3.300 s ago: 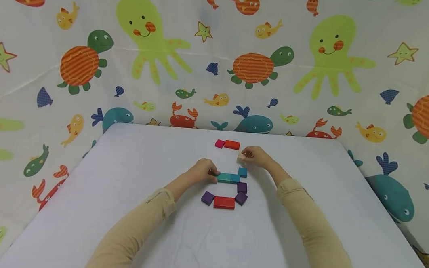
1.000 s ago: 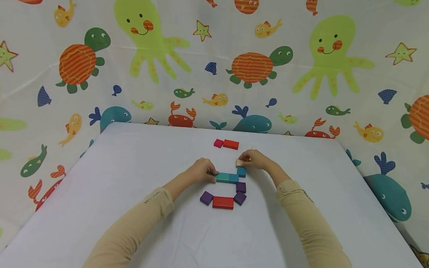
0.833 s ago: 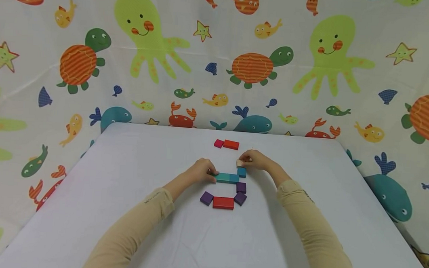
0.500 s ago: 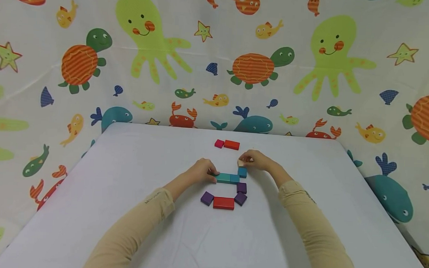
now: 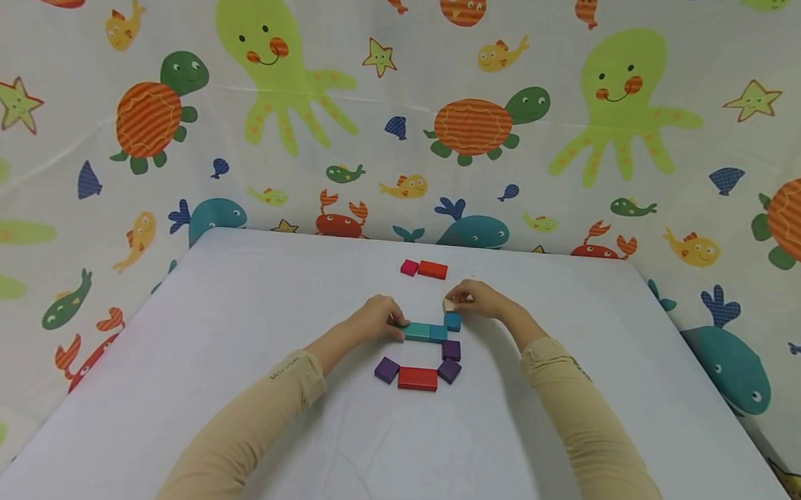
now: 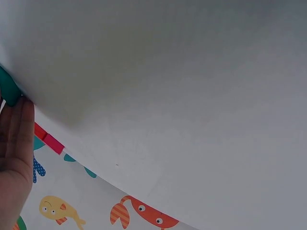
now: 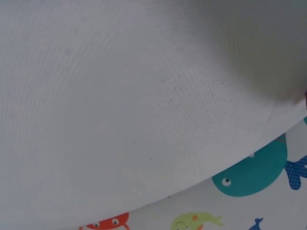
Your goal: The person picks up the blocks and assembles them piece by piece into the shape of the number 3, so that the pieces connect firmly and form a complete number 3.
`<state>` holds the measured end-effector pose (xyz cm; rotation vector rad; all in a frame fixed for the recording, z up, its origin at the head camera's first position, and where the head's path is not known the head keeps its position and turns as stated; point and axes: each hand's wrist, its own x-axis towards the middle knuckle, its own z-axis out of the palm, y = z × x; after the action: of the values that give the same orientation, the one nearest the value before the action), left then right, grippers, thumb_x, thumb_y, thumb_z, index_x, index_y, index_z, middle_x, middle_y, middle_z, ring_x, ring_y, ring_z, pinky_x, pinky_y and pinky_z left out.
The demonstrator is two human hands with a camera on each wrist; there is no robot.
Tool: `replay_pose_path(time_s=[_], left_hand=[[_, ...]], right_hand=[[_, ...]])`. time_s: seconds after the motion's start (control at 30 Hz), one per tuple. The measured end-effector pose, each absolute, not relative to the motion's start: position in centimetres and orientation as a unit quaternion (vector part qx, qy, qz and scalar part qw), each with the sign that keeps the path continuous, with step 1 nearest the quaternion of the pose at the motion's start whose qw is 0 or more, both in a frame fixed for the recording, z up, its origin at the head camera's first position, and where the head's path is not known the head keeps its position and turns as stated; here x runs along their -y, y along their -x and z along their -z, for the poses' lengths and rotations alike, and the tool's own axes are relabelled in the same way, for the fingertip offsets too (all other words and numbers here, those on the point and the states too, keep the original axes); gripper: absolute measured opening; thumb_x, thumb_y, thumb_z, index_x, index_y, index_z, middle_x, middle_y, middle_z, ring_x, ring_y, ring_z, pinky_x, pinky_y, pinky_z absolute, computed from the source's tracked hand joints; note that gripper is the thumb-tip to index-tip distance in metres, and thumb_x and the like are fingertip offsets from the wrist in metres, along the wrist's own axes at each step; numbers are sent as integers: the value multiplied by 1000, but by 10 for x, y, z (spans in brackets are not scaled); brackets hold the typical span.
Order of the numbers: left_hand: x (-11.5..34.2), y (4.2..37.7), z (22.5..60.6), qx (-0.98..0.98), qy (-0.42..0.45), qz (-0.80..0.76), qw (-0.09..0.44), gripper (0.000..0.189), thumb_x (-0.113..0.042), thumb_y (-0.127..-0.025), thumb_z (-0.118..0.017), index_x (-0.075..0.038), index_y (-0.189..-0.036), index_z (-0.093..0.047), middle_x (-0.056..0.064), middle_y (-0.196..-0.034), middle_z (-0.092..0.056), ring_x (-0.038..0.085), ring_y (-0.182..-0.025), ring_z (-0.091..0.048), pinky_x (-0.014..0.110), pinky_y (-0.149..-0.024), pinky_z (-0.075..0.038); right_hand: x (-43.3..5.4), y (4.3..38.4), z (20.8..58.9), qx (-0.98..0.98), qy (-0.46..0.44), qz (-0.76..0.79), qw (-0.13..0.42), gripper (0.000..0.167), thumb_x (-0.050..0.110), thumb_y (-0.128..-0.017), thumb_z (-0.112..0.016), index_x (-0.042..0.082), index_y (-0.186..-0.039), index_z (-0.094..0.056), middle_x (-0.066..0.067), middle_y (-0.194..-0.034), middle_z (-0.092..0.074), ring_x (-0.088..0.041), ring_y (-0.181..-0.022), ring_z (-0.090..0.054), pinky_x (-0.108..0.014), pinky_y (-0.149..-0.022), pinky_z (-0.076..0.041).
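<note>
My right hand (image 5: 477, 298) pinches a small beige wooden block (image 5: 448, 305) just behind a blue square block (image 5: 452, 322); the two seem to touch. At the left end of a teal block (image 5: 416, 332), my left hand (image 5: 376, 319) holds it between thumb and fingers. A lighter blue block (image 5: 438, 333) adjoins the teal one. In the left wrist view, the left hand (image 6: 18, 139) shows at the edge with a green block (image 6: 8, 88) at its fingertips. The right wrist view shows almost nothing of the right hand.
Nearer me lie a purple block (image 5: 451, 350), another purple block (image 5: 449, 371), a long red block (image 5: 417, 379) and a third purple block (image 5: 387, 370). Farther back are a pink block (image 5: 409, 268) and an orange-red block (image 5: 433, 270). A sea-animal curtain (image 5: 390, 196) borders the white table (image 5: 290, 274).
My right hand has brought the beige block toward me, up to the blue square block, and has stayed there for the last second. The left hand has kept its place on the teal block.
</note>
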<state>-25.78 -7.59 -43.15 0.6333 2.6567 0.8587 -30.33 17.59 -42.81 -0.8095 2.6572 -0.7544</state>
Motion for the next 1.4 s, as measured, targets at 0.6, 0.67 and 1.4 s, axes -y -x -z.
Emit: replay_pose_path(time_s=[0.6,0.67,1.4], left_hand=[[77,258,431,-920,-228,-289,134,29,-11,-76,-77,-5,-104,-73,8,-100,-72,16,-90,-61,26,-83,-52],[77,258,431,-920,-230,-288,134,29,-11,-76,-77,-5,-104,-73,8,-101,-72,16,-89,-61,26,-83,-52],[78,256,432,-917,-241,-295,122,28,-11,-75,-78,-4,-102,-73,8,-100,-72,16,-88,-62,27,-82,-52]], right_hand=[[-177,304,431,-914,286,258,125,28,6,-90,-60,-5,-116,-62,-16,-102,-61,-24,-94,-52,-41,-93,-47],[-176,304,430,-914,287,260,125,27,7,-90,-61,-5,-115,-62,-16,-100,-61,-25,-94,-52,-40,-93,-48],[-175,304,433,-911,283,273,125,27,8,-90,-61,-4,-114,-62,-17,-102,-61,-24,-93,-52,-40,-92,-48]])
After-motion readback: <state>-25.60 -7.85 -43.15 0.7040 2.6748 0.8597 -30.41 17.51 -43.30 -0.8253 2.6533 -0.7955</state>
